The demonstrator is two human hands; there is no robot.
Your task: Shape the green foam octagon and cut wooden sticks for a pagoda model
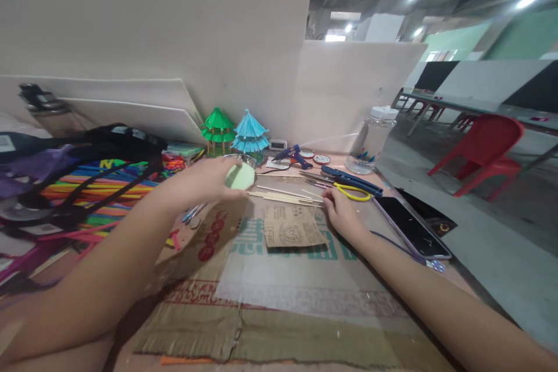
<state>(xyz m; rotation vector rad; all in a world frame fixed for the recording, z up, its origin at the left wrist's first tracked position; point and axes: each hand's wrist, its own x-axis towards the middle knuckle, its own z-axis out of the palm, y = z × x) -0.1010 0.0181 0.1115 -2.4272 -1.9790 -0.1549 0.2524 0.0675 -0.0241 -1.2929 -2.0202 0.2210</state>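
Observation:
My left hand [213, 177] is closed on a pale green piece [240, 176], fingers behind its top and thumb at its lower edge. On the right, my right hand [341, 211] has its fingers pinched at the right ends of several thin wooden sticks [288, 196]. Those sticks lie side by side just above a folded brown paper piece [292, 226]. Under it are a translucent sheet and printed cardboard [192, 325]. A clear round dish [247, 160] shows partly behind the green piece.
Green [217, 126] and blue [250, 132] paper pagodas stand at the back, beside a glue gun [296, 156]. Yellow-handled scissors [352, 192], a blue cutter [351, 180], a phone [412, 226] and a bottle [372, 142] are right. Colourful strips [108, 186] and black straps lie left.

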